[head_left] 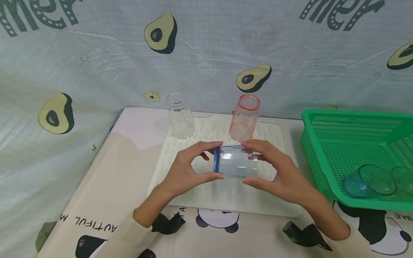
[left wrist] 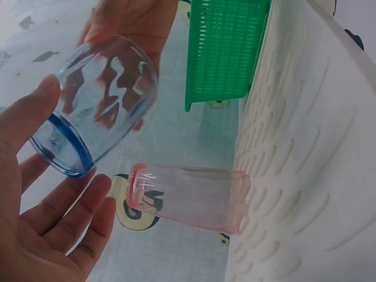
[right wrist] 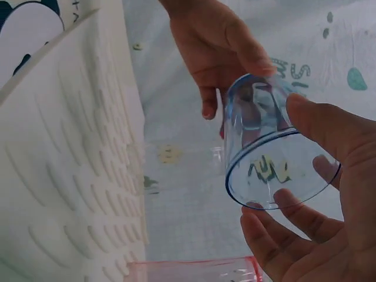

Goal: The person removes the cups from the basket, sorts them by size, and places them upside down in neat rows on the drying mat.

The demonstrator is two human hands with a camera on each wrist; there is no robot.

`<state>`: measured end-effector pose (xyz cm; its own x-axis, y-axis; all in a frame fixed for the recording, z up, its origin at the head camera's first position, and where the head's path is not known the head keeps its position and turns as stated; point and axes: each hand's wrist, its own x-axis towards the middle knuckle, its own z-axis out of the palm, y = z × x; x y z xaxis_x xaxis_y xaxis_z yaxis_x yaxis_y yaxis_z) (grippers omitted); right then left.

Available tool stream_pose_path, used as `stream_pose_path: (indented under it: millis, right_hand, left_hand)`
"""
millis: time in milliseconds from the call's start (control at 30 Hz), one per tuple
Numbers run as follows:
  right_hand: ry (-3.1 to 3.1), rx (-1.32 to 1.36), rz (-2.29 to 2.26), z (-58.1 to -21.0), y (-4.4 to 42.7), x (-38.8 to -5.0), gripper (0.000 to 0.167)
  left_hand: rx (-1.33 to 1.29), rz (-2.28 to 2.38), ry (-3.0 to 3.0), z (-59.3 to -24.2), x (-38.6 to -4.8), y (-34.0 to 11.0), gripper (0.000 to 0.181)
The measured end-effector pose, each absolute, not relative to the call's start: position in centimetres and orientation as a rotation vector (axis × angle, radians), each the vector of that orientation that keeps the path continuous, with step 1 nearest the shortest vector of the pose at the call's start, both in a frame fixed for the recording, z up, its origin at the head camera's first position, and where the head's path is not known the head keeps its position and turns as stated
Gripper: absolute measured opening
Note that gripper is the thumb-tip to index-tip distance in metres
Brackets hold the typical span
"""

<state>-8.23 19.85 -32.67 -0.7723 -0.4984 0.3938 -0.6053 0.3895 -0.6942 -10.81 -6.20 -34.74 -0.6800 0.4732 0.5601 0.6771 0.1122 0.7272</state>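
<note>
A clear blue-tinted drinking glass [head_left: 237, 161] lies sideways in the air above the tray, held from both ends. My left hand [head_left: 185, 170] pinches its darker blue end between thumb and fingers. At the other end, my right hand [head_left: 280, 172] grips it with the thumb on the near side and fingers on the far side. The right wrist view shows the glass's open rim [right wrist: 235, 191] by the right fingers. Behind it, a pink glass [head_left: 243, 123] and a clear glass [head_left: 181, 123] stand on the white ridged tray [head_left: 193, 193].
To the right stands a green plastic basket [head_left: 355, 115]. Inside it lie a blue glass [head_left: 358, 184] and a greenish glass [head_left: 403, 179]. A patterned tablecloth [head_left: 113, 186] covers the table, and an avocado-print curtain [head_left: 206, 53] hangs behind.
</note>
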Motion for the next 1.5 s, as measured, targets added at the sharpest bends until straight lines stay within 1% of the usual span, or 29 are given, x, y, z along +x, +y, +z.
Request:
stream_pose_path:
  millis: [333, 567, 733, 967, 1100, 1367, 1500]
  right_hand:
    - [-2.475, 1.158, 1.2, -33.9, 18.8, -9.3, 0.097]
    - [-2.478, 1.2, 1.209, -34.3, 17.9, -9.7, 0.097]
    - [-2.493, 1.209, 1.217, -34.6, 17.5, -9.7, 0.1]
    - [-2.468, 1.123, 1.206, -34.7, 16.8, -9.8, 0.099]
    - [-2.443, 1.059, 1.239, -34.8, 16.3, -10.2, 0.099]
    - [-2.428, 0.951, 1.317, -34.9, 15.3, -11.5, 0.103]
    - [-2.421, 0.939, 1.364, -35.3, 14.6, -12.1, 0.103]
  left_hand:
    - [-1.147, -1.597, -2.169, -34.0, -11.0, -6.2, 0.076]
    - [-1.137, -1.609, -2.149, -33.4, -10.9, -5.8, 0.075]
    - [-1.124, -1.611, -2.144, -33.2, -10.8, -5.6, 0.074]
    - [-1.087, -1.581, -2.197, -33.2, -10.8, -6.2, 0.072]
    - [-1.058, -1.521, -2.264, -33.4, -10.6, -7.8, 0.07]
    - [-0.829, -1.351, -2.534, -35.4, -9.2, -14.0, 0.068]
    - [-0.769, -1.255, -2.628, -36.1, -8.6, -16.2, 0.07]
